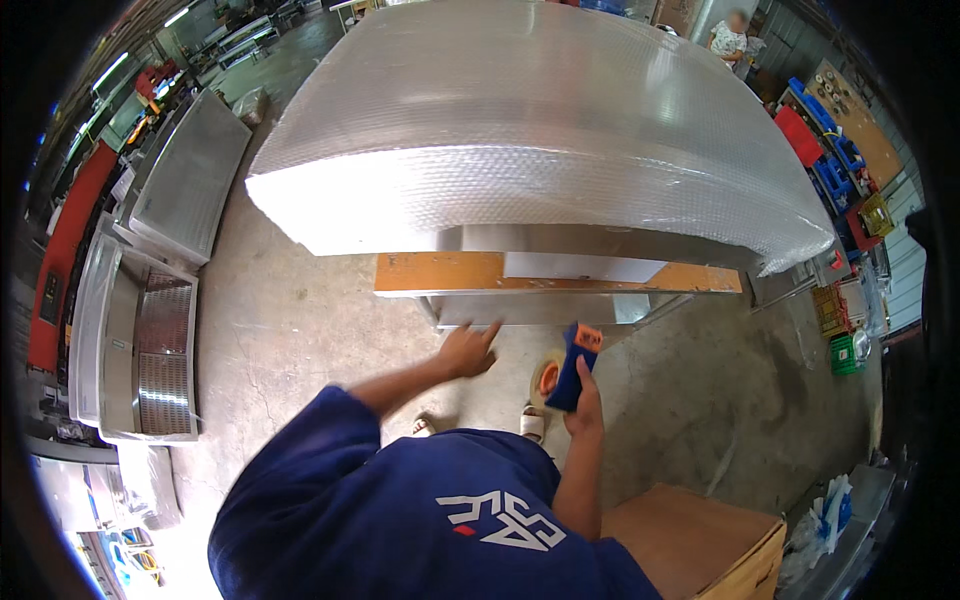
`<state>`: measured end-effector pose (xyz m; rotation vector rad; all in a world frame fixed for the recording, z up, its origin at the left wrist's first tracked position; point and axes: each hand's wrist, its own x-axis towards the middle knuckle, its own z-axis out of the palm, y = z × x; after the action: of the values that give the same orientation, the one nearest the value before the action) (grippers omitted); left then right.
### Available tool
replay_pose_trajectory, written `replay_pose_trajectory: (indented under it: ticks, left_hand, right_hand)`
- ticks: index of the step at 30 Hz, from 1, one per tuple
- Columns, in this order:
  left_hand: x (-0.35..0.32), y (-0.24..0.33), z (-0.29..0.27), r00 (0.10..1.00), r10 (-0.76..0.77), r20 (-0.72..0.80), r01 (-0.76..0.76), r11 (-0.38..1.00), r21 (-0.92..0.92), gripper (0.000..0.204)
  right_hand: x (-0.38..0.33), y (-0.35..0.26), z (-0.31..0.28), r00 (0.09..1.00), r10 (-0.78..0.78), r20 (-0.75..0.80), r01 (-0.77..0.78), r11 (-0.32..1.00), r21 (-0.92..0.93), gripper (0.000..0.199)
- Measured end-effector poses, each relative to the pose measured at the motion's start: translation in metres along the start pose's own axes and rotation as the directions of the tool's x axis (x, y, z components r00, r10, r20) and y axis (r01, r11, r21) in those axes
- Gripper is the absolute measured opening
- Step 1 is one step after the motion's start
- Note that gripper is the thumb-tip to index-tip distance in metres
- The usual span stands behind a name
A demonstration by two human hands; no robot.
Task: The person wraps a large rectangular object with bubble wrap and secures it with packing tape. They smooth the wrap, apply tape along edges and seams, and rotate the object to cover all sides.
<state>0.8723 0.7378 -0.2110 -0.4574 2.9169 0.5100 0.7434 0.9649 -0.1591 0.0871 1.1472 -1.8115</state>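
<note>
In my right hand [585, 408] is a packing tape dispenser [568, 385] with a dark blue body, an orange end and a tape roll around an orange core. My left hand [467, 351] holds nothing; its index finger is stretched out toward the bench. In front of both hands, and apart from them, lies a large metal piece covered in clear bubble wrap [520, 110]. A strip of bare metal [590, 240] shows along its lower near edge. It rests above a workbench with an orange top [440, 268], where a white panel [585, 268] also shows.
An open cardboard box [690, 535] stands close at the lower right. To the left are a wrapped metal cabinet [190, 180] and a unit with perforated panels [166, 340]. Blue bins [835, 180] line the right side. Another person [729, 38] is at the far right.
</note>
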Motion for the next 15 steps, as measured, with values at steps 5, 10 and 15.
replay_pose_trajectory:
  ticks: [5,10,15]
  left_hand:
    - [-0.159,-0.058,0.119,0.879,-0.225,0.42,0.354,0.899,-0.259,0.081]
    - [-0.183,-0.101,0.122,0.904,-0.317,0.287,0.419,0.789,-0.45,0.076]
    - [-0.176,-0.136,0.094,0.944,-0.321,0.084,0.307,0.751,-0.585,0.068]
  right_hand:
    - [0.025,-0.005,0.18,0.926,-0.284,0.249,0.359,0.868,-0.343,0.036]
    - [0.044,-0.007,0.317,0.823,-0.448,0.349,0.566,0.699,-0.437,0.045]
    - [0.04,-0.01,0.358,0.922,-0.308,0.237,0.385,0.805,-0.451,0.058]
